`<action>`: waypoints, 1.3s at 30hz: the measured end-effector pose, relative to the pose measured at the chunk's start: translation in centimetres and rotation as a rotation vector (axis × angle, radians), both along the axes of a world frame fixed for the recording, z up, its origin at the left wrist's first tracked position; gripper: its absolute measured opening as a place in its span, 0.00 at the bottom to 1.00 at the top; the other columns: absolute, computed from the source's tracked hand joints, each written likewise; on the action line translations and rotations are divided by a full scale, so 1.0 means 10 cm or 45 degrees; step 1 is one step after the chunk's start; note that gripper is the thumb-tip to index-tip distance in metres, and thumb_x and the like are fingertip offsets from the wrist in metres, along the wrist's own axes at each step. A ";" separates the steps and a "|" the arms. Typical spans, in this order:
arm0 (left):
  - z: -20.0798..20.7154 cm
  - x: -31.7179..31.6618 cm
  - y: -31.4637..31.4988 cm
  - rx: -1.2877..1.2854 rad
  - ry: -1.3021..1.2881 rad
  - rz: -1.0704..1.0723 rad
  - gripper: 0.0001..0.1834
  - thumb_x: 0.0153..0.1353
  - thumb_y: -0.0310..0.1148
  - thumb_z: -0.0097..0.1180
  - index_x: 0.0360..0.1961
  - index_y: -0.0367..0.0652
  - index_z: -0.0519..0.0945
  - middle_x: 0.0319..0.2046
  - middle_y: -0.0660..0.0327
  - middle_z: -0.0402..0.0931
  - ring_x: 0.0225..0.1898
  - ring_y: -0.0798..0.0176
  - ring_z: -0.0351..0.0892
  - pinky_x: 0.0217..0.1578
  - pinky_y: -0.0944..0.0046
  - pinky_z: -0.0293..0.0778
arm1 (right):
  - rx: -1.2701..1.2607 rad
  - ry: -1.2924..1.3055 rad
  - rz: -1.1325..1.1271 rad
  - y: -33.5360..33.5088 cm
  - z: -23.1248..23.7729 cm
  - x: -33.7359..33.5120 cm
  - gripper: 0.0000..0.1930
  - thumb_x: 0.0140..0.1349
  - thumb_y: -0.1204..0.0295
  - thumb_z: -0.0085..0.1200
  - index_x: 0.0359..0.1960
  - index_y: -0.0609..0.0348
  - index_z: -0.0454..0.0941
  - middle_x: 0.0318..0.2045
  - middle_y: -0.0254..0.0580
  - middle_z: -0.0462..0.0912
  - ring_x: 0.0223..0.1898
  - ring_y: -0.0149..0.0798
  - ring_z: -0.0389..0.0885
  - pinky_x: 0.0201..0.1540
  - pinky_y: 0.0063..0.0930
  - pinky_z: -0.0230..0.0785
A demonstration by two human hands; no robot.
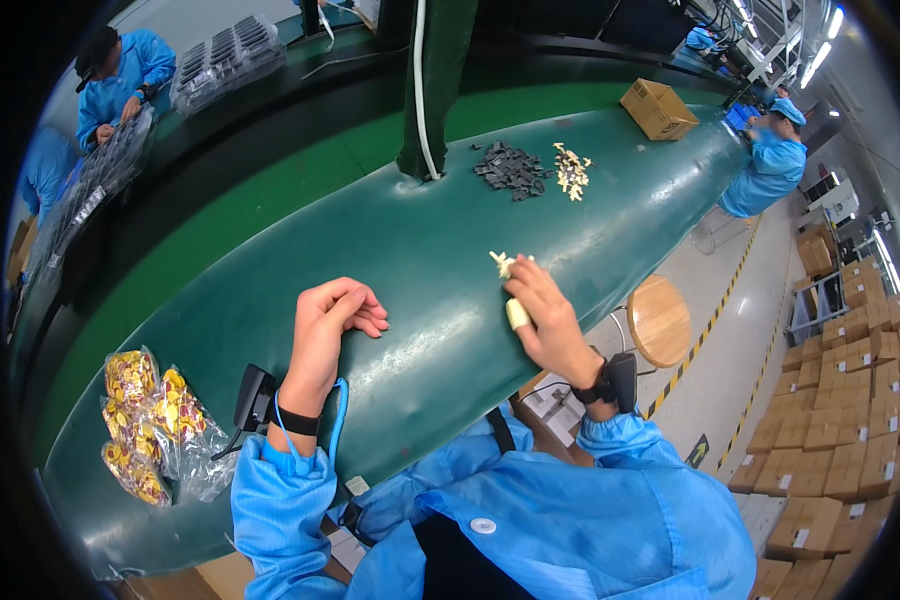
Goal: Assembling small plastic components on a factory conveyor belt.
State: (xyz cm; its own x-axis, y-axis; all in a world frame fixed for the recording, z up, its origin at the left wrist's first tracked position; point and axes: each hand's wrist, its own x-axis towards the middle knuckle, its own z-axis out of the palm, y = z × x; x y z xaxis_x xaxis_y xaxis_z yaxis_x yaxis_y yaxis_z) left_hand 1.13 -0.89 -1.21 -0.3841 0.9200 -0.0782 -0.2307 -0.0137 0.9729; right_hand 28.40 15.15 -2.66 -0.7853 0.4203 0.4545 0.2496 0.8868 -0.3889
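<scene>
My right hand (542, 318) reaches over the green table, fingers stretched out and spread. Its fingertips touch a few small cream-coloured pieces (500, 262), partly hidden under them. A pale yellow finger cover (517, 313) sits on the thumb of this hand. To the left, my left hand (332, 318) rests above the table surface with its fingers loosely bent, and nothing shows in it. Farther off lie a heap of dark grey pieces (512, 170) and, beside it, a heap of cream pieces (572, 172).
Clear bags of yellow and red pieces (135, 425) lie at the table's left end. A cardboard box (658, 108) stands at the far right, near a seated person (770, 165). A post (432, 90) rises behind the table. A round wooden stool (659, 320) stands right.
</scene>
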 end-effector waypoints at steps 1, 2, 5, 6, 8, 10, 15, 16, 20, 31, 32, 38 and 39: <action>0.00 0.00 0.00 0.010 -0.009 -0.006 0.12 0.69 0.30 0.49 0.32 0.32 0.79 0.29 0.51 0.81 0.29 0.59 0.84 0.32 0.65 0.80 | -0.011 0.005 0.009 -0.11 0.02 -0.05 0.21 0.55 0.82 0.52 0.53 0.72 0.74 0.57 0.64 0.74 0.67 0.63 0.66 0.71 0.51 0.56; -0.01 0.00 0.00 0.019 -0.017 -0.011 0.12 0.69 0.30 0.49 0.32 0.32 0.80 0.29 0.51 0.81 0.29 0.59 0.84 0.32 0.65 0.80 | -0.039 0.030 0.060 -0.22 0.04 -0.09 0.20 0.54 0.82 0.52 0.52 0.71 0.74 0.56 0.63 0.75 0.66 0.62 0.68 0.71 0.51 0.58; 0.01 0.02 0.02 0.007 -0.039 -0.010 0.12 0.69 0.29 0.49 0.33 0.32 0.79 0.29 0.52 0.82 0.29 0.59 0.84 0.32 0.65 0.80 | -0.203 0.103 0.177 -0.46 0.09 -0.21 0.19 0.54 0.84 0.53 0.50 0.71 0.76 0.55 0.60 0.77 0.64 0.60 0.71 0.69 0.48 0.61; 0.01 0.02 0.02 -0.003 -0.035 0.006 0.12 0.69 0.29 0.49 0.33 0.32 0.79 0.29 0.52 0.82 0.29 0.59 0.84 0.32 0.65 0.80 | -0.335 0.143 0.239 -0.54 0.11 -0.25 0.19 0.54 0.85 0.53 0.50 0.71 0.77 0.55 0.59 0.78 0.64 0.58 0.73 0.68 0.46 0.63; 0.00 0.01 0.02 0.021 -0.030 0.000 0.12 0.69 0.29 0.49 0.33 0.31 0.79 0.29 0.52 0.82 0.30 0.59 0.84 0.32 0.65 0.80 | -0.390 0.203 0.256 -0.63 0.19 -0.32 0.17 0.55 0.85 0.53 0.49 0.72 0.78 0.52 0.59 0.81 0.60 0.55 0.77 0.65 0.43 0.68; -0.02 0.01 0.02 0.033 -0.026 0.026 0.12 0.69 0.29 0.49 0.33 0.31 0.79 0.29 0.52 0.82 0.29 0.59 0.84 0.32 0.65 0.80 | -0.369 0.314 0.176 -0.59 0.23 -0.36 0.16 0.55 0.85 0.53 0.47 0.72 0.79 0.50 0.59 0.82 0.56 0.54 0.81 0.60 0.39 0.72; 0.01 0.00 -0.02 0.023 0.011 0.095 0.11 0.68 0.29 0.50 0.32 0.32 0.80 0.28 0.52 0.81 0.28 0.60 0.84 0.31 0.66 0.80 | -0.214 0.486 0.032 -0.24 0.51 -0.50 0.14 0.51 0.85 0.51 0.40 0.66 0.80 0.34 0.51 0.85 0.37 0.49 0.86 0.40 0.31 0.77; 0.02 0.00 -0.03 0.021 0.013 0.099 0.11 0.68 0.29 0.50 0.32 0.32 0.80 0.28 0.52 0.81 0.28 0.60 0.84 0.31 0.66 0.80 | -0.232 0.542 0.057 -0.15 0.58 -0.61 0.11 0.53 0.84 0.50 0.38 0.66 0.80 0.31 0.48 0.84 0.32 0.44 0.87 0.36 0.29 0.76; -0.05 0.07 -0.04 0.072 0.220 0.114 0.05 0.63 0.24 0.56 0.33 0.32 0.80 0.30 0.54 0.82 0.31 0.62 0.84 0.34 0.67 0.80 | -0.983 0.449 0.087 0.33 0.65 -1.17 0.09 0.56 0.82 0.49 0.35 0.68 0.81 0.21 0.38 0.80 0.22 0.27 0.80 0.26 0.23 0.72; 0.17 0.54 -0.05 0.137 1.535 -0.289 0.27 0.56 0.35 0.67 0.55 0.36 0.75 0.66 0.47 0.66 0.72 0.47 0.58 0.70 0.40 0.52 | -0.560 0.352 0.120 0.63 0.11 -1.63 0.08 0.52 0.79 0.52 0.33 0.64 0.82 0.14 0.46 0.70 0.16 0.37 0.69 0.23 0.33 0.61; 0.17 0.55 -0.02 0.128 1.535 -0.285 0.27 0.56 0.35 0.67 0.55 0.36 0.75 0.66 0.47 0.66 0.72 0.47 0.58 0.70 0.40 0.52 | -0.566 0.350 0.127 0.69 0.12 -1.63 0.08 0.52 0.79 0.52 0.33 0.64 0.82 0.14 0.46 0.70 0.16 0.37 0.69 0.23 0.33 0.61; 0.03 0.46 -0.06 0.198 1.638 -0.386 0.15 0.58 0.27 0.63 0.47 0.36 0.80 0.56 0.51 0.76 0.64 0.50 0.70 0.66 0.41 0.59 | -0.483 0.391 0.060 0.86 0.18 -1.55 0.08 0.52 0.79 0.53 0.34 0.64 0.82 0.14 0.45 0.71 0.16 0.36 0.69 0.23 0.32 0.62; 0.03 0.44 -0.06 0.201 1.643 -0.385 0.15 0.58 0.27 0.63 0.47 0.36 0.80 0.56 0.51 0.76 0.64 0.50 0.70 0.66 0.41 0.59 | -0.480 0.396 0.060 0.88 0.18 -1.55 0.08 0.52 0.79 0.53 0.34 0.64 0.82 0.14 0.45 0.71 0.16 0.36 0.69 0.23 0.32 0.62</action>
State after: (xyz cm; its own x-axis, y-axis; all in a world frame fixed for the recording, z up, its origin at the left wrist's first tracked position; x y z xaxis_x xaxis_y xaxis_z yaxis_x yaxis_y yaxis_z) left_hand 5.56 -1.45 -0.95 0.1175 0.9470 0.2989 0.8338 -0.2576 0.4884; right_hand 12.95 23.96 -0.90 -0.6587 0.5678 0.4937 0.0337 0.6777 -0.7345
